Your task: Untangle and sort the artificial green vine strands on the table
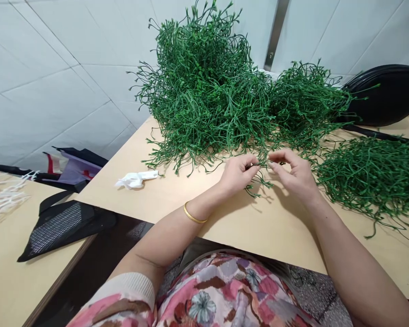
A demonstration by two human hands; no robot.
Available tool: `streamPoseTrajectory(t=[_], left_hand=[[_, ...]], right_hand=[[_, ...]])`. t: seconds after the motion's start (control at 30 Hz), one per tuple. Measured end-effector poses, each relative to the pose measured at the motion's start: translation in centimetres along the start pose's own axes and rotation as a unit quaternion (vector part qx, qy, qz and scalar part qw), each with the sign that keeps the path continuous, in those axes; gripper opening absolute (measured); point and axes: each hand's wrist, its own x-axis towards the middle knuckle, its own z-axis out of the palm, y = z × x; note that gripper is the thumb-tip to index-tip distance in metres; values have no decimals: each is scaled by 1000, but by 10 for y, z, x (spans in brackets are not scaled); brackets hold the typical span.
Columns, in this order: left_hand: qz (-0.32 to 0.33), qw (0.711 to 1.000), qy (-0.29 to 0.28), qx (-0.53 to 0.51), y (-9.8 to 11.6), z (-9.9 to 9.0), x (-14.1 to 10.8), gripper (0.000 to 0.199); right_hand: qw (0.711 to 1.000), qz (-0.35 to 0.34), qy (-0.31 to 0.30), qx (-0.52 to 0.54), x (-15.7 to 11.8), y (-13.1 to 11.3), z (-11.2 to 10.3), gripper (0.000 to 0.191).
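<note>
In front of the green pile, my left hand [237, 173] pinches a thin green plastic plant sprig [256, 190] between thumb and forefinger. Its forked stems hang below my fingers over the tabletop. Just to the right, my right hand [295, 176] has its thumb and forefinger closed at the other end of the same stems. The exact spot they grip is small and partly hidden by the fingertips. Behind both hands rises a large heap of green plastic sprigs [204, 95], whose lower stems reach close to my fingers.
A second heap of sprigs [303, 104] adjoins the large one, and a flatter pile [378, 175] lies right. Crumpled white plastic [136, 179] is at left on the table [177, 200]. A black round stack [386, 95] stands back right; a black mesh bag [59, 227] lies left.
</note>
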Motion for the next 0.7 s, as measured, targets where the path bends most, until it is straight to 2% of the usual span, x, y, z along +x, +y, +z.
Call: streamPoseTrajectory(t=[0.1, 0.2, 0.27, 0.37, 0.5, 0.6, 0.7], left_hand=[[-57, 995, -12, -80, 0, 0, 2, 15], [-63, 993, -19, -103, 1, 0, 2, 16], [-54, 993, -25, -107, 3, 0, 2, 15], [-48, 992, -26, -112, 3, 1, 1, 3], [-54, 994, -37, -86, -1, 3, 1, 16], [-43, 997, -60, -22, -3, 2, 2, 18], [-41, 995, -86, -18, -3, 1, 2, 18]], right_hand=[[999, -29, 33, -17, 1, -1, -1, 10], [997, -69, -17, -21, 1, 1, 0, 11], [996, -66, -51, -20, 2, 3, 2, 11], [997, -27, -74, -6, 1, 4, 4, 12], [991, 47, -123, 23, 1, 3, 5, 16], [969, 112, -194, 107, 1, 8, 6, 26], [938, 164, -224, 206, 2, 14, 6, 32]])
